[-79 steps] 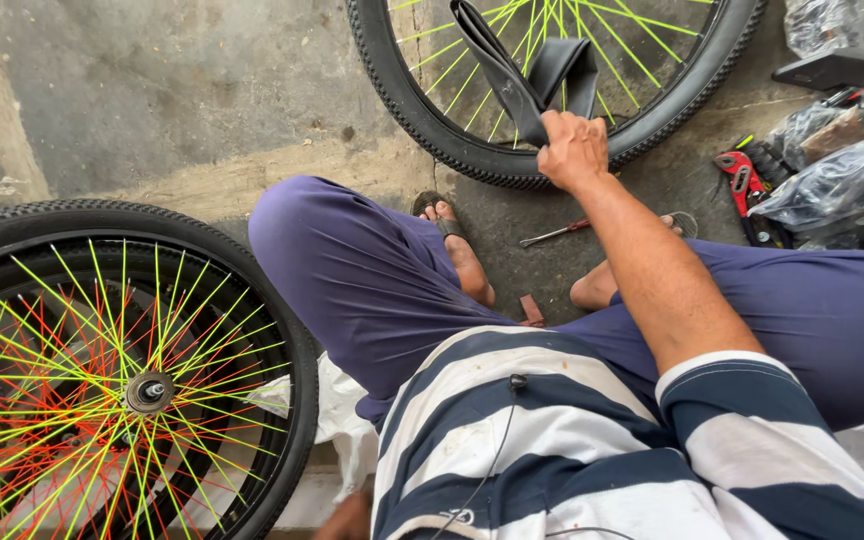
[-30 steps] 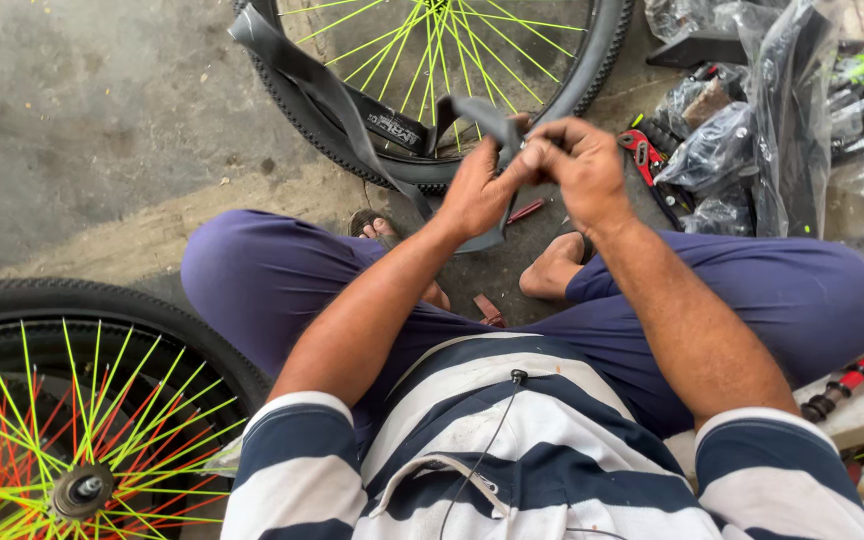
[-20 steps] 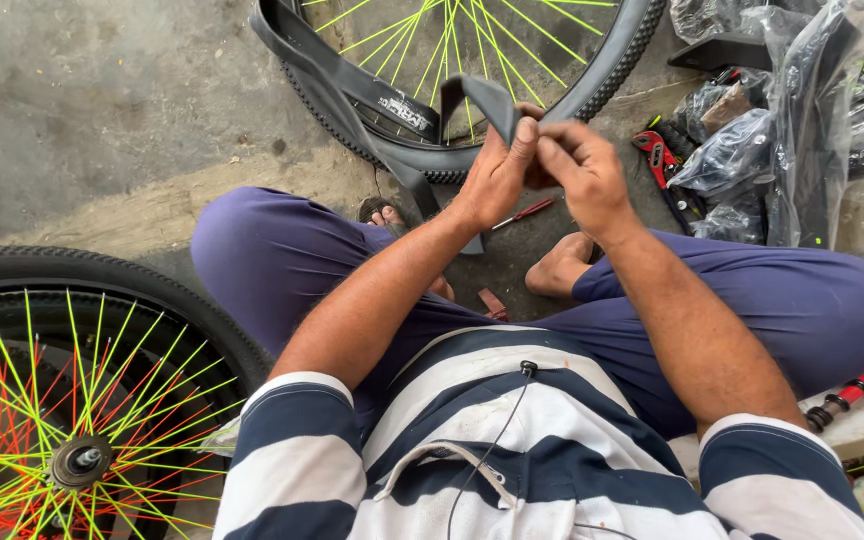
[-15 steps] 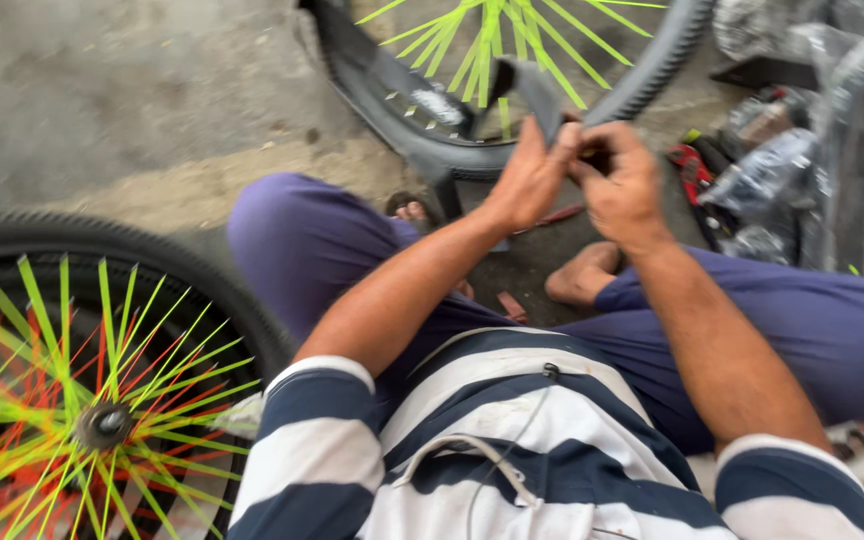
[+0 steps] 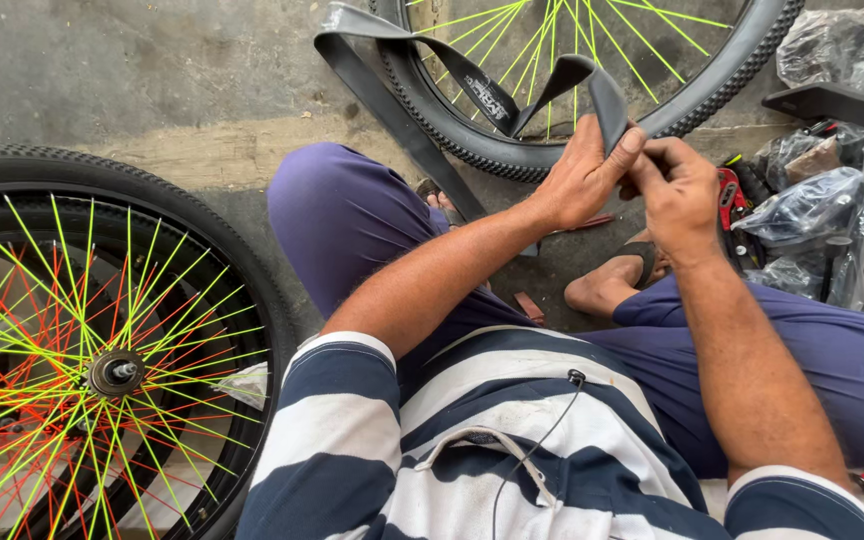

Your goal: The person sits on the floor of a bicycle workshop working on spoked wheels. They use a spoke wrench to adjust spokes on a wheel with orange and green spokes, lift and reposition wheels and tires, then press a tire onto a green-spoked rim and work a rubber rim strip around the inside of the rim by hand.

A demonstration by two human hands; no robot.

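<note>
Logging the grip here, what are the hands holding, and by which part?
Both the left hand and the right hand pinch a flat black inner tube at its folded end.

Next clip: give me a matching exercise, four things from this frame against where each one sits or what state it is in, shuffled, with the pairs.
Things:
1. inner tube
2. wheel with orange and yellow-green spokes
3. wheel with only yellow-green spokes
4. plastic-wrapped parts

Places or states:
A. at the far right on the ground
B. at the person's left side, hub showing
C. pinched by the left hand and right hand
D. ahead of the person, beyond both hands

Pairs: 1-C, 2-B, 3-D, 4-A
</note>
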